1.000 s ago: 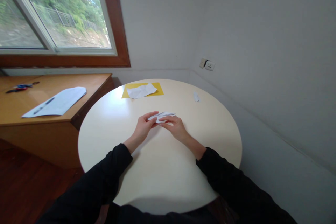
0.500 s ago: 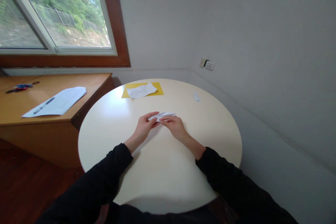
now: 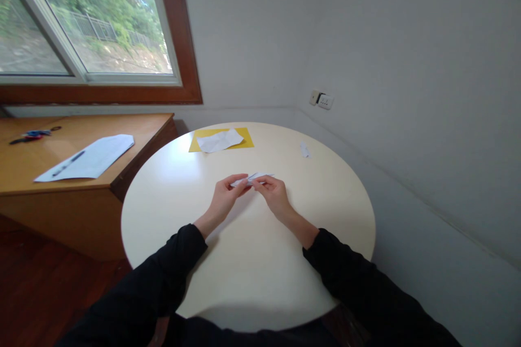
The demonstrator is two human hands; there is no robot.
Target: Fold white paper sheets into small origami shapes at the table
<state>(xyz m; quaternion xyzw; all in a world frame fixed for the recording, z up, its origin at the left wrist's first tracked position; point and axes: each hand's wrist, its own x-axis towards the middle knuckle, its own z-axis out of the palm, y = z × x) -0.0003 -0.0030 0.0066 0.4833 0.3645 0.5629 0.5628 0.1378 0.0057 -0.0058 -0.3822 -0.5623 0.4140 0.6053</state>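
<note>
A small piece of folded white paper (image 3: 256,176) is held between both hands above the middle of the round white table (image 3: 252,260). My left hand (image 3: 228,192) pinches its left end, thumb on the near side. My right hand (image 3: 273,192) grips it from the right, thumb and forefinger close to the left thumb. Layered edges of the paper stick out above the fingers; its lower part is hidden behind them.
Toward the table's back, a creased white sheet (image 3: 220,140) lies on yellow paper (image 3: 247,135). A small white scrap (image 3: 304,150) lies back right. On the wooden desk (image 3: 142,143) at left are white papers (image 3: 103,154), a pen (image 3: 69,162) and scissors-like tools (image 3: 32,135).
My right thumb and fingers have shifted slightly up and to the right along the folded paper. Less of the paper shows above the fingers. My left hand has barely moved.
</note>
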